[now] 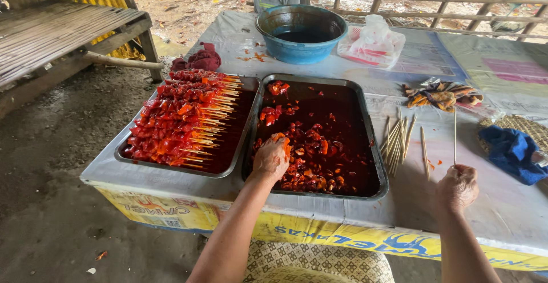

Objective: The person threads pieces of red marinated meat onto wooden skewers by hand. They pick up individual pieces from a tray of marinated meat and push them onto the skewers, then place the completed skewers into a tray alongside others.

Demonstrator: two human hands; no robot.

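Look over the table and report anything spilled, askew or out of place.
Small orange-red marinade spots stain the table covering beside the blue basin, and more lie near the loose skewers. Those skewers are scattered at uneven angles. Nothing looks damaged.

I see a clear plastic bag with red-white contents beside the blue basin, and a yellow-blue banner along the table's front edge.

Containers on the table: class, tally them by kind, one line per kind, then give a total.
Rectangular grey metal trays: 2, one of red skewered meat, one of loose red marinated meat pieces
Round blue plastic basin: 1
Total: 3
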